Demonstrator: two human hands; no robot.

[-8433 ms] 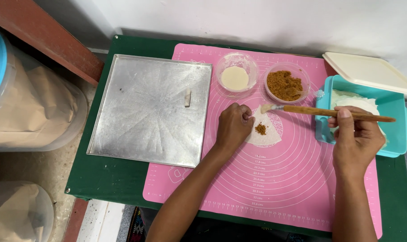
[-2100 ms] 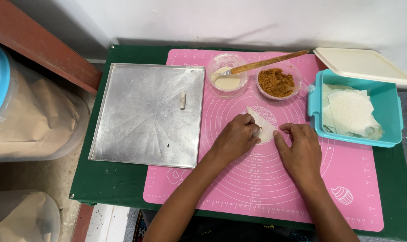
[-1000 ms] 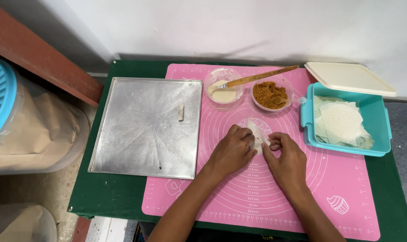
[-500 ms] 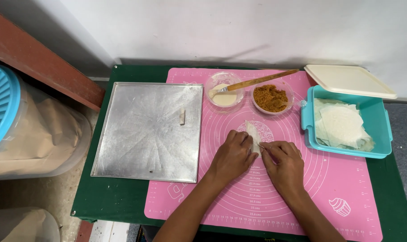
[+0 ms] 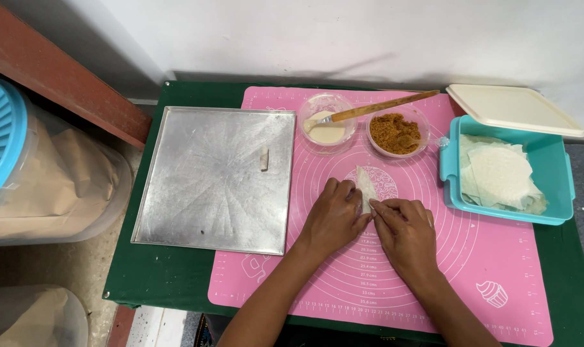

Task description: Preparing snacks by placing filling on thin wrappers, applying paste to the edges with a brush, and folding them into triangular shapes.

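At frame centre on the pink mat [image 5: 497, 257], my left hand [image 5: 333, 218] and right hand [image 5: 404, 231] pressed together on the folded wrapper [image 5: 366, 186], mid-roll by my judgement; next move called for tight even rolling, then sealing paste from the small bowl [image 5: 327, 122].

White wall [image 5: 343, 38] behind green table [image 5: 176, 283]

We have one view only: our head camera looks steeply down at the pink mat [image 5: 497, 257] from fairly near, the wall at 12 o'clock, our forearms entering from 6 o'clock.
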